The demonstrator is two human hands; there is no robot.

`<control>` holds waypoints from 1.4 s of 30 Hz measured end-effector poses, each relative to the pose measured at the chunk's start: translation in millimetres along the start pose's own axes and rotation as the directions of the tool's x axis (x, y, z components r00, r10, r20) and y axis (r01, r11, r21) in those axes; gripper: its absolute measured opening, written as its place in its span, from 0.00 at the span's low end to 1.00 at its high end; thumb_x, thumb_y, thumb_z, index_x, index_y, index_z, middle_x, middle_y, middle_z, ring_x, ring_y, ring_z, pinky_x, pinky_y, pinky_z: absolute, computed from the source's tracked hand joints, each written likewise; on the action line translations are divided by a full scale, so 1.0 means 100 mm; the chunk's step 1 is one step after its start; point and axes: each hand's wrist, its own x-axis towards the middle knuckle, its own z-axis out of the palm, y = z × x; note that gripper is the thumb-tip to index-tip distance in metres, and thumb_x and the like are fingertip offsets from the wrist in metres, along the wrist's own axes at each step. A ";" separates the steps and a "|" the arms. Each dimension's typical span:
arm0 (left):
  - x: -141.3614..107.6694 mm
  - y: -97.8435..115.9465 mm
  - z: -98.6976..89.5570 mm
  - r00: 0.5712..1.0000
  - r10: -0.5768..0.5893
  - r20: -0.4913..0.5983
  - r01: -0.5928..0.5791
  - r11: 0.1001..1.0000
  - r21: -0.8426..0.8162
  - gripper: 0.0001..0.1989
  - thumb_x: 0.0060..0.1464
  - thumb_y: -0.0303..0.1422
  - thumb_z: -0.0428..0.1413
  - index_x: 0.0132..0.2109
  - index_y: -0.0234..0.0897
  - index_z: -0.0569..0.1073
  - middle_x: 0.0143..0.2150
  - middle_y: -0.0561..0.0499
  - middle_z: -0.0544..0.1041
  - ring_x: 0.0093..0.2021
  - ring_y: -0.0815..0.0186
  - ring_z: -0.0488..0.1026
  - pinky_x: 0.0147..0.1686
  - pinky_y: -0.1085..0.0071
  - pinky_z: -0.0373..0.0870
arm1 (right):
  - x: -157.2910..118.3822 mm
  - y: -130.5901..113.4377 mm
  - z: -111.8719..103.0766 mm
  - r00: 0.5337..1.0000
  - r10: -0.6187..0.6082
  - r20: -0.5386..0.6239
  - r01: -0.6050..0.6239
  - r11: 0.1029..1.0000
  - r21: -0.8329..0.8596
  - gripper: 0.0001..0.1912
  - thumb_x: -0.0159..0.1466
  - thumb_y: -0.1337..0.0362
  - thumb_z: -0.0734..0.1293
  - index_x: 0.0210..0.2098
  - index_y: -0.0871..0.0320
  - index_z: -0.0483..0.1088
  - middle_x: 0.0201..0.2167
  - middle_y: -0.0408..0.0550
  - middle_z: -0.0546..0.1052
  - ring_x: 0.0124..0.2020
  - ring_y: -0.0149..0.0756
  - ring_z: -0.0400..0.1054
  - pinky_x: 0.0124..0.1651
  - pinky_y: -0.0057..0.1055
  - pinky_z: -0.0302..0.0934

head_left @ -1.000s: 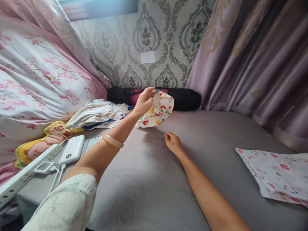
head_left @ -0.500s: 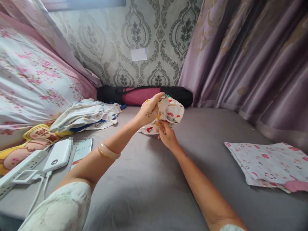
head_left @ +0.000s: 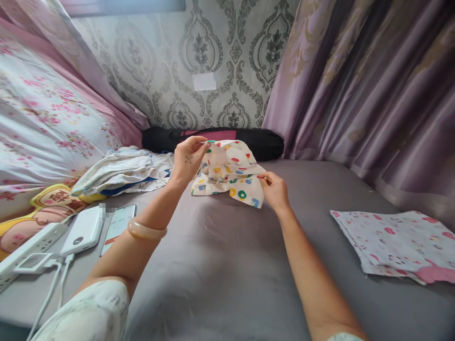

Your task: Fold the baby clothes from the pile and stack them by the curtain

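a person's left hand (head_left: 187, 160) and right hand (head_left: 276, 191), fingertips pinched, hold a multicolored-print cloth (head_left: 236, 163) over the far-middle bed (head_left: 213, 270), partly spread, its folds not fully opened; a heart-print cloth (head_left: 394, 241) lies folded at right.

Left arm (head_left: 142, 237) runs from lower left up toward frame centre; left hand (head_left: 188, 158) sits just left of centre, pinching, palm side down. Right arm (head_left: 313, 265) enters lower right, angled up-left; right hand (head_left: 276, 192) slightly lower, right of centre, also pinching. Looks lightly curled, detail's soft.
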 end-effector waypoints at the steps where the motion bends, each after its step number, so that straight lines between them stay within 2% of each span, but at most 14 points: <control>1: -0.01 -0.01 -0.04 1.000 -0.006 -0.022 0.006 1.000 -0.019 0.13 0.52 0.41 0.60 0.39 0.36 0.75 0.35 0.48 0.79 0.38 0.64 0.77 0.38 0.70 0.73 | 0.03 0.01 -0.07 1.000 -0.016 -0.008 0.016 0.999 0.034 0.11 0.59 0.62 0.61 0.34 0.57 0.74 0.25 0.44 0.75 0.27 0.34 0.67 0.34 0.29 0.58; 4: -0.08 -0.03 -0.14 0.997 -0.062 -0.037 0.061 0.998 -0.030 0.16 0.52 0.46 0.60 0.35 0.36 0.76 0.29 0.49 0.77 0.32 0.65 0.75 0.32 0.70 0.72 | 0.09 -0.04 -0.28 1.000 -0.003 -0.028 0.008 0.984 0.176 0.09 0.56 0.62 0.61 0.33 0.57 0.71 0.29 0.46 0.76 0.27 0.33 0.66 0.32 0.28 0.59; 7: -0.17 -0.04 -0.24 0.992 -0.122 -0.043 0.124 0.992 0.035 0.16 0.50 0.47 0.61 0.33 0.36 0.77 0.28 0.50 0.75 0.32 0.63 0.74 0.27 0.71 0.70 | 0.11 -0.14 -0.49 0.989 0.146 -0.003 -0.139 0.944 0.301 0.14 0.56 0.62 0.62 0.41 0.55 0.70 0.28 0.45 0.75 0.23 0.32 0.65 0.27 0.28 0.57; 9: -0.23 -0.07 -0.28 0.991 -0.117 -0.071 0.124 0.987 0.103 0.16 0.48 0.46 0.61 0.32 0.37 0.78 0.33 0.48 0.74 0.36 0.62 0.73 0.27 0.72 0.69 | 0.10 -0.21 -0.63 0.972 0.233 0.027 -0.227 0.906 0.357 0.17 0.56 0.61 0.63 0.45 0.54 0.69 0.26 0.44 0.74 0.21 0.32 0.65 0.25 0.28 0.57; 11: -0.28 -0.11 -0.29 0.991 -0.112 -0.066 0.121 0.982 0.142 0.15 0.47 0.46 0.62 0.31 0.37 0.77 0.38 0.47 0.73 0.40 0.61 0.72 0.28 0.73 0.69 | 0.09 -0.24 -0.74 0.961 0.260 0.091 -0.274 0.867 0.417 0.16 0.57 0.58 0.63 0.44 0.55 0.71 0.26 0.45 0.75 0.23 0.34 0.67 0.26 0.29 0.60; 13: -0.34 -0.18 -0.26 0.986 -0.164 0.023 0.161 0.981 0.110 0.15 0.48 0.46 0.60 0.30 0.37 0.75 0.38 0.47 0.72 0.37 0.63 0.71 0.26 0.73 0.68 | 0.07 -0.23 -0.81 0.942 0.258 0.214 -0.328 0.838 0.435 0.16 0.58 0.52 0.64 0.39 0.56 0.74 0.26 0.47 0.76 0.26 0.37 0.70 0.28 0.31 0.63; 15: -0.42 -0.26 -0.20 0.957 -0.234 0.169 0.232 0.972 0.034 0.15 0.50 0.46 0.58 0.31 0.37 0.72 0.32 0.50 0.71 0.31 0.66 0.69 0.25 0.74 0.65 | 0.05 -0.16 -0.83 0.900 0.264 0.347 -0.392 0.838 0.379 0.19 0.56 0.47 0.67 0.35 0.56 0.75 0.27 0.48 0.77 0.27 0.39 0.71 0.29 0.32 0.64; 17: -0.50 -0.34 -0.12 0.922 -0.272 0.277 0.289 0.957 -0.025 0.15 0.52 0.46 0.56 0.32 0.38 0.70 0.26 0.54 0.69 0.26 0.69 0.65 0.24 0.75 0.62 | 0.04 -0.06 -0.85 0.859 0.285 0.426 -0.423 0.863 0.275 0.19 0.52 0.46 0.71 0.32 0.56 0.76 0.26 0.46 0.77 0.25 0.37 0.70 0.27 0.31 0.62; 21: -0.65 -0.45 0.04 0.892 -0.307 0.333 0.346 0.936 -0.064 0.15 0.54 0.46 0.55 0.33 0.38 0.67 0.25 0.57 0.66 0.24 0.71 0.63 0.22 0.77 0.59 | 0.03 0.16 -0.90 0.804 0.285 0.522 -0.403 0.907 0.125 0.18 0.49 0.50 0.74 0.30 0.57 0.75 0.25 0.43 0.76 0.24 0.31 0.67 0.26 0.26 0.59; 25: -0.73 -0.47 0.13 0.852 -0.312 0.420 0.381 0.920 -0.089 0.18 0.53 0.49 0.56 0.34 0.38 0.69 0.26 0.56 0.67 0.26 0.71 0.64 0.23 0.77 0.61 | 0.02 0.26 -0.96 0.674 0.244 0.697 -0.367 0.930 0.030 0.22 0.48 0.49 0.74 0.37 0.58 0.77 0.30 0.44 0.77 0.30 0.32 0.69 0.32 0.27 0.61; 27: -0.74 -0.45 0.15 0.818 -0.319 0.478 0.410 0.907 -0.096 0.19 0.52 0.50 0.57 0.35 0.37 0.70 0.27 0.56 0.69 0.25 0.72 0.65 0.23 0.78 0.61 | 0.02 0.27 -0.95 0.625 0.247 0.741 -0.333 0.942 -0.033 0.26 0.51 0.46 0.72 0.41 0.58 0.77 0.33 0.46 0.78 0.33 0.34 0.69 0.35 0.28 0.61; 32: -0.76 -0.36 0.17 0.719 -0.353 0.599 0.513 0.851 -0.114 0.20 0.48 0.49 0.63 0.37 0.35 0.75 0.30 0.52 0.75 0.27 0.70 0.70 0.25 0.76 0.65 | 0.02 0.22 -0.82 0.591 0.240 0.770 -0.292 0.954 -0.073 0.32 0.52 0.40 0.69 0.43 0.59 0.78 0.39 0.49 0.78 0.38 0.38 0.69 0.39 0.30 0.61; 37: -0.76 -0.31 0.14 0.716 -0.325 0.618 0.485 0.868 -0.106 0.18 0.45 0.45 0.66 0.36 0.34 0.79 0.32 0.50 0.78 0.30 0.67 0.72 0.28 0.75 0.67 | 0.01 0.17 -0.75 0.527 0.252 0.812 -0.327 0.942 -0.080 0.35 0.52 0.37 0.68 0.44 0.59 0.77 0.34 0.47 0.77 0.28 0.31 0.65 0.28 0.26 0.56; 42: -0.78 -0.28 0.06 0.739 -0.297 0.604 0.479 0.863 -0.162 0.19 0.47 0.45 0.65 0.40 0.35 0.80 0.35 0.48 0.80 0.32 0.65 0.74 0.30 0.73 0.69 | 0.01 0.15 -0.71 0.512 0.293 0.807 -0.310 0.940 -0.144 0.35 0.50 0.34 0.68 0.40 0.58 0.79 0.27 0.45 0.76 0.23 0.28 0.62 0.22 0.24 0.50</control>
